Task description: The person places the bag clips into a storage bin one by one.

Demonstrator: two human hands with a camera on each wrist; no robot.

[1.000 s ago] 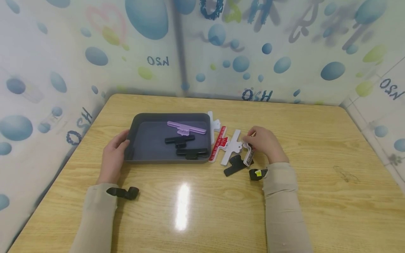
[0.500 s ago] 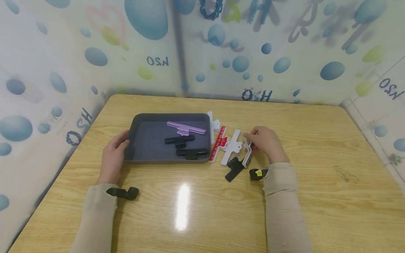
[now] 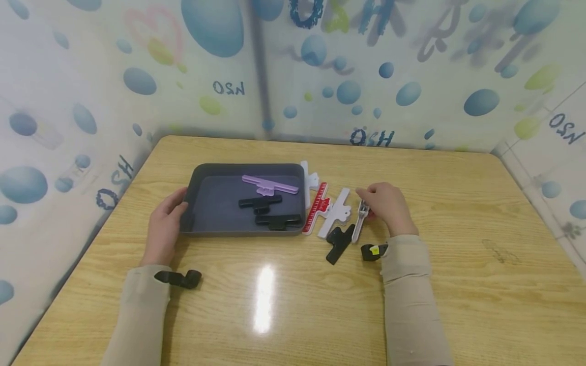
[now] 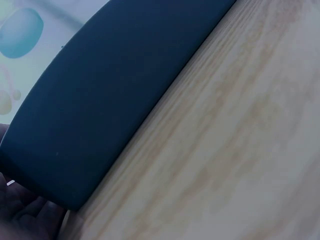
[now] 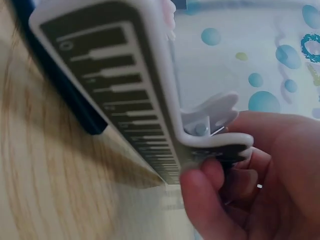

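My right hand (image 3: pixel 386 206) pinches the handle tabs of a white clip (image 5: pixel 165 95) printed with black piano keys. The clip stands on edge, its long bar pointing toward the near side. Just left of it a black clip (image 3: pixel 340 244) lies on the table, close to its lower end. A white clip (image 3: pixel 335 213) and a red-and-white clip (image 3: pixel 315 209) lie further left. My left hand (image 3: pixel 164 229) holds the left side of a dark grey tray (image 3: pixel 242 234). Inside the tray are a purple clip (image 3: pixel 270 184) and two black clips (image 3: pixel 277 220).
Another white clip (image 3: pixel 307 180) lies against the tray's right wall, partly hidden. The wooden table (image 3: pixel 302 295) meets a patterned wall (image 3: pixel 284 101) at the back. Black camera bands (image 3: pixel 179 278) sit on both wrists.
The piano-key clip in my right hand has turned from lying tilted to standing on edge. The black clip beside it has swung to a steeper angle. My left hand and tray stay put.
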